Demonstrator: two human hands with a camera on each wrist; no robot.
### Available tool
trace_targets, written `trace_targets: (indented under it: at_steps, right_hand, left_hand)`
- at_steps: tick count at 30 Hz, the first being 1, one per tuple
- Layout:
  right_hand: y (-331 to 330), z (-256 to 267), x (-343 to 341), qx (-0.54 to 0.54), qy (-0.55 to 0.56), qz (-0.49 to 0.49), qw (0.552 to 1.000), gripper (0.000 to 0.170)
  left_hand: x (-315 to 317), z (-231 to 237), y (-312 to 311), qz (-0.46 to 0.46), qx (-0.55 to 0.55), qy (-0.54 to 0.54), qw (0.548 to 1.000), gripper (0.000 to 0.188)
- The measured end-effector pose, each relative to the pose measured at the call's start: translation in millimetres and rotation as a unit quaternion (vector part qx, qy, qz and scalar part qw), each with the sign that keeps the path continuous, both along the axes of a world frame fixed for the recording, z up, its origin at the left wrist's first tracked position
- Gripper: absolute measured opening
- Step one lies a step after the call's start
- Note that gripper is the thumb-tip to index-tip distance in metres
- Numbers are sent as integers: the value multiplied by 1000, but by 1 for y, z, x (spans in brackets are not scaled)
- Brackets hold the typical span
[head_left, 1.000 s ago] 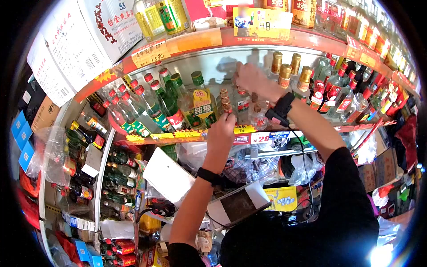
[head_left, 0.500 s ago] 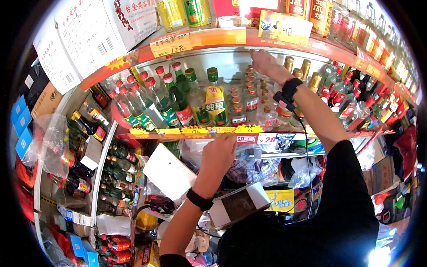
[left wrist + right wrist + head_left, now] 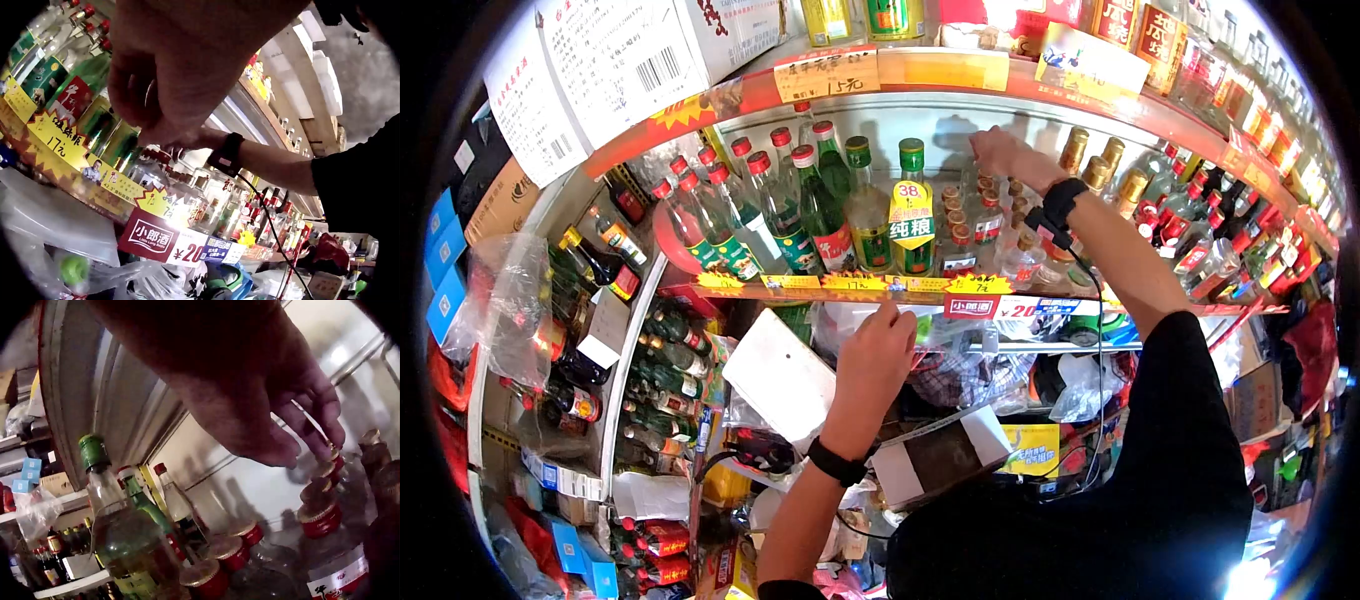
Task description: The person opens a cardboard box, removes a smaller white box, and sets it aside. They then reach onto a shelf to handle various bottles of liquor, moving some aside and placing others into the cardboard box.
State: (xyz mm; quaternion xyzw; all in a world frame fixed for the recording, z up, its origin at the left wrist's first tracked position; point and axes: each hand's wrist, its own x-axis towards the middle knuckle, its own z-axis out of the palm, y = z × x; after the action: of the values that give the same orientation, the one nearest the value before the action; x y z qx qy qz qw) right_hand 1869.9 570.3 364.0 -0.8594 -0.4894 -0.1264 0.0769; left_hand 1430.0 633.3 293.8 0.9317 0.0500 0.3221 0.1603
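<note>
My right hand [image 3: 1012, 160] reaches over the small clear bottles [image 3: 990, 215] on the middle shelf. In the right wrist view its fingers [image 3: 328, 440] come down at a red and gold cap [image 3: 335, 456] towards the back of a row, the thumb held apart from it. Nearer in that row is a larger-looking cap [image 3: 320, 515] on a labelled bottle. My left hand [image 3: 875, 355] hovers just below the shelf's front edge, fingers loosely curled, holding nothing. Left of the small bottles stands a green-capped bottle [image 3: 913, 200] with a yellow neck tag.
Red-capped bottles [image 3: 745, 215] crowd the shelf's left, and gold-capped ones [image 3: 1097, 170] stand right of my right hand. Price tags [image 3: 855, 283] line the shelf edge. An upper shelf [image 3: 945, 70] overhangs it. A cable [image 3: 1102, 370] hangs from my right wrist.
My left hand has left a small bottle's cap at the shelf front and dropped below the edge. My right hand stays among the small bottles at the back. The head view has shifted.
</note>
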Motion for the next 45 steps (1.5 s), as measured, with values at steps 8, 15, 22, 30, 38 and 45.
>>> trace_targets:
  at_steps: [8, 15, 22, 30, 38, 45]
  right_hand:
    - [-29, -10, -58, -89, -49, 58, 993, 46]
    - [-4, -44, -56, -103, -186, -58, 975, 52]
    - [-2, -15, -76, -26, -1, -121, 992, 91]
    - [11, -8, -84, 40, -30, -134, 990, 71]
    - [35, -7, -72, 70, -104, -129, 984, 41]
    - [47, -16, -67, 56, -108, -135, 983, 39]
  left_hand:
    - [4, 4, -3, 4, -5, 4, 1000, 12]
    - [-1, 6, -3, -16, -3, 2, 1000, 13]
    - [-8, 5, -2, 1, 2, 27, 1000, 13]
    - [-11, 2, -1, -5, -2, 16, 1000, 13]
    - [-18, 3, -2, 1, 5, -5, 1000, 13]
    - [-24, 4, -1, 4, -4, -2, 1000, 13]
